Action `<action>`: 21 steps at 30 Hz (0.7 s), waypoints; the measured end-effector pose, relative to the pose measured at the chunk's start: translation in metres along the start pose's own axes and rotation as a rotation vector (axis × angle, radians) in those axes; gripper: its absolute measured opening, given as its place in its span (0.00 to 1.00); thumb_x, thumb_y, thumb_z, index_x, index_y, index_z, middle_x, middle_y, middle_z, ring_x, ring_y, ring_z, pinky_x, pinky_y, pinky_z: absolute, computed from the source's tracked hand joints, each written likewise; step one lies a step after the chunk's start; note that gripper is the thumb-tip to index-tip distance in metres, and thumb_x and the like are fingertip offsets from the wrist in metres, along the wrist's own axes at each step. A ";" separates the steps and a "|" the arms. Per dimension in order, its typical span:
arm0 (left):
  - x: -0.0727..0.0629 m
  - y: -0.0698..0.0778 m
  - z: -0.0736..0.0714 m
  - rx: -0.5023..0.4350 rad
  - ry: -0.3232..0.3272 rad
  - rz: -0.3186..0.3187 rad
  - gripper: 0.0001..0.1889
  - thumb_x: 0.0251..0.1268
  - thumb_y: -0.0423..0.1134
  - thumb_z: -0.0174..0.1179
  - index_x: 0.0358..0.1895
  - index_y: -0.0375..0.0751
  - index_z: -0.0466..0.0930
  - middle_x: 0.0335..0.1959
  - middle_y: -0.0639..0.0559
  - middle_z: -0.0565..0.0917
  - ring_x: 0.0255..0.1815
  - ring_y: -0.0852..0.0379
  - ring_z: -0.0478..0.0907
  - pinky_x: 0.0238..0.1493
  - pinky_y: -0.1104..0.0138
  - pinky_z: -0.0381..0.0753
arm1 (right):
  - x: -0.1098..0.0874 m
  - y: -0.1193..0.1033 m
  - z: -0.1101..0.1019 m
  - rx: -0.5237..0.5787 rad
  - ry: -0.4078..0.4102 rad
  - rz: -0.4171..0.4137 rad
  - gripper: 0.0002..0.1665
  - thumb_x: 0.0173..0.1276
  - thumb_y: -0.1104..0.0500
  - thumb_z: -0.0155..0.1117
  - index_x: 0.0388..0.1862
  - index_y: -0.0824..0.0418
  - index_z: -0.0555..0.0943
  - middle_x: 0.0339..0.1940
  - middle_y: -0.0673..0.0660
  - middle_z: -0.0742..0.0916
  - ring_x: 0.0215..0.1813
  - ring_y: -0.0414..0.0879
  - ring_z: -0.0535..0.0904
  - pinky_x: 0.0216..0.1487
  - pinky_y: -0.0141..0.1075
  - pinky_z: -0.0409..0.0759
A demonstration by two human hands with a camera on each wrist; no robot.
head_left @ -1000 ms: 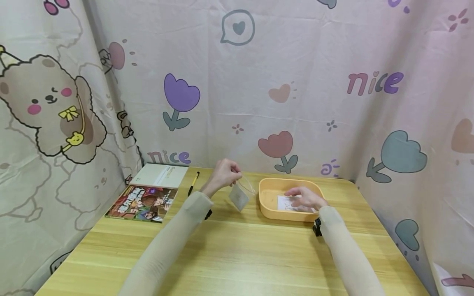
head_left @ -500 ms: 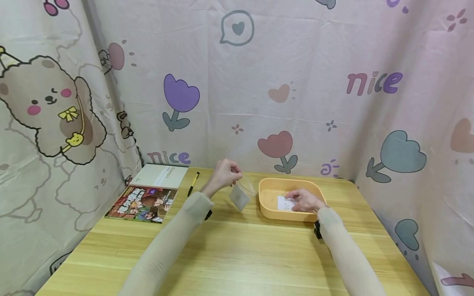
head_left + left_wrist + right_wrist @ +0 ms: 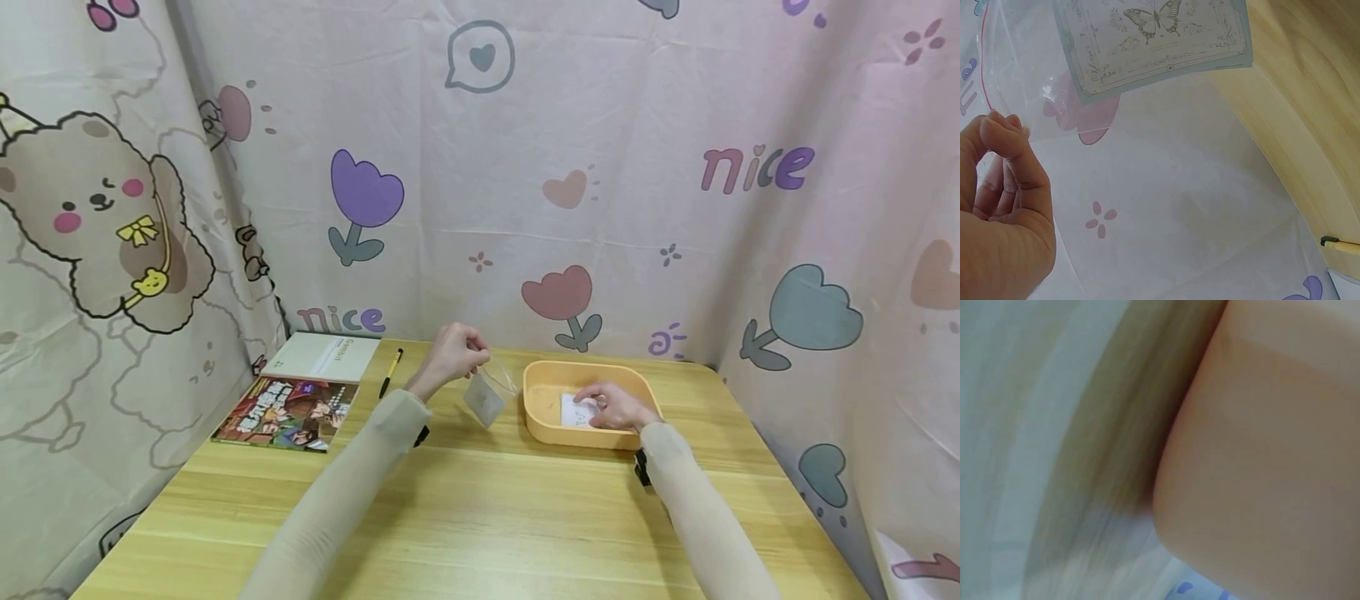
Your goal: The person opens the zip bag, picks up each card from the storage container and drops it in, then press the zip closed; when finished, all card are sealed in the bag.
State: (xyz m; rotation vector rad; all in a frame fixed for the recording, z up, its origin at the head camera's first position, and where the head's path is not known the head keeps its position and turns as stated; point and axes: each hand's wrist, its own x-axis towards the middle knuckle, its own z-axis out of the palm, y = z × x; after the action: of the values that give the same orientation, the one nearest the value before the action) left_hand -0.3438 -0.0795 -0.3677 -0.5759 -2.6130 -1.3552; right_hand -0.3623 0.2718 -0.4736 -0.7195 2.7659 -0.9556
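Observation:
Above the table, my left hand [image 3: 453, 354] pinches the upper edge of a clear zip-lock bag [image 3: 501, 377], which hangs tilted. Inside it is a card with a butterfly print and a blue-grey border [image 3: 1154, 47]; a red zip line runs along the bag's edge. My right hand [image 3: 621, 407] reaches into the yellow-orange tray [image 3: 547, 435], over a white card [image 3: 574, 410] on the tray's floor. The right index finger and thumb are spread apart over this card; whether they touch it is unclear. The tray's outer wall [image 3: 1260, 456] fills much of the right wrist view.
At the table's left lie a pale notebook [image 3: 326, 356] and a colourful comic book [image 3: 288, 414]. Beside them is a yellow and black pen [image 3: 391, 372]. A patterned curtain [image 3: 465, 208] stands behind the table [image 3: 487, 517].
My right hand has shifted slightly left and lower over the white card in the tray. The left hand with the zip-lock bag stays nearly still.

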 end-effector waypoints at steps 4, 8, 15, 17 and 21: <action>-0.001 0.000 0.000 -0.001 0.002 0.001 0.05 0.55 0.30 0.60 0.27 0.39 0.85 0.21 0.50 0.85 0.15 0.55 0.80 0.17 0.66 0.83 | 0.000 0.001 0.001 0.009 0.032 0.024 0.33 0.43 0.76 0.69 0.52 0.61 0.83 0.59 0.67 0.78 0.57 0.61 0.73 0.56 0.52 0.79; 0.000 -0.001 0.000 0.002 -0.001 -0.006 0.05 0.55 0.30 0.60 0.27 0.38 0.85 0.21 0.50 0.85 0.15 0.56 0.80 0.17 0.66 0.83 | -0.001 0.000 -0.001 0.089 0.051 0.066 0.34 0.43 0.79 0.66 0.54 0.63 0.81 0.56 0.67 0.78 0.49 0.57 0.74 0.41 0.39 0.82; 0.000 -0.001 -0.002 0.008 0.006 -0.002 0.05 0.56 0.31 0.61 0.27 0.39 0.85 0.21 0.50 0.85 0.16 0.55 0.81 0.17 0.66 0.83 | -0.001 -0.001 -0.008 0.150 0.097 0.075 0.27 0.56 0.74 0.66 0.57 0.69 0.78 0.49 0.65 0.84 0.48 0.53 0.78 0.50 0.37 0.79; 0.000 0.000 -0.002 0.005 0.005 0.000 0.05 0.56 0.31 0.60 0.27 0.39 0.85 0.21 0.50 0.85 0.16 0.54 0.81 0.17 0.66 0.83 | 0.000 -0.002 -0.012 0.122 0.106 0.080 0.24 0.60 0.71 0.65 0.57 0.69 0.79 0.46 0.64 0.85 0.46 0.51 0.79 0.50 0.37 0.79; 0.000 0.000 -0.003 0.003 0.003 -0.006 0.05 0.56 0.31 0.60 0.27 0.39 0.85 0.21 0.50 0.85 0.17 0.52 0.82 0.17 0.66 0.83 | 0.000 -0.005 -0.020 0.084 0.107 0.123 0.16 0.66 0.64 0.64 0.53 0.64 0.82 0.42 0.59 0.86 0.42 0.46 0.79 0.45 0.33 0.78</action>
State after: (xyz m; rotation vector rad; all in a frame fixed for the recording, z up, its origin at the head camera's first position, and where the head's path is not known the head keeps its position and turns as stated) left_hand -0.3436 -0.0818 -0.3663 -0.5663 -2.6162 -1.3524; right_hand -0.3661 0.2793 -0.4553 -0.4936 2.8020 -1.1075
